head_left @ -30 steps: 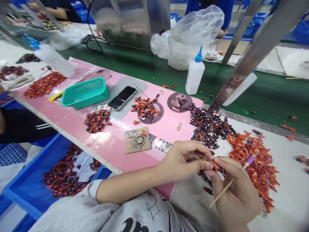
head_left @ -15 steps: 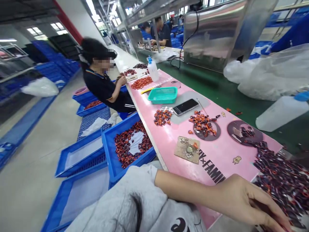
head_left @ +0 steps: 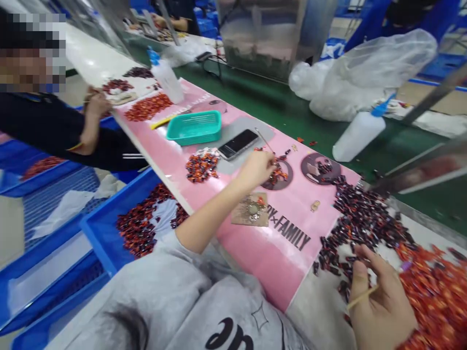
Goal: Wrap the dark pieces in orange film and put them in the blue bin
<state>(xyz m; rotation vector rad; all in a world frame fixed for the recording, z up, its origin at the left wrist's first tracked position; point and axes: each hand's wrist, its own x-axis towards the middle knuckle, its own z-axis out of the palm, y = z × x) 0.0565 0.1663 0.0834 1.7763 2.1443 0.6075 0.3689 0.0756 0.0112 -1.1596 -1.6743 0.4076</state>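
Observation:
My left hand [head_left: 257, 169] reaches over the pink mat [head_left: 266, 265], its fingers pressed together at a small pile of orange and dark pieces [head_left: 280, 174]; what they hold is too small to tell. Low on the right, my right hand [head_left: 383, 301] has a thin pale stick [head_left: 362, 297] between thumb and fingers. Its fingertips are at the edge of the heap of dark pieces [head_left: 361, 214]. A heap of orange-red pieces [head_left: 438, 296] lies beside this hand. Near my left wrist is a brown square board [head_left: 250, 210] with a round spot on it.
On the mat are a teal basket [head_left: 195, 127], a phone [head_left: 239, 144] and another pile of pieces [head_left: 202, 166]. White bottles [head_left: 168, 80] [head_left: 359, 136] stand or lean behind. A person [head_left: 47, 116] works at left, above blue trays [head_left: 98, 238].
My left hand has moved from the right end of the table to the small pile on the mat. My right hand with the stick now shows. The view has shifted toward the right.

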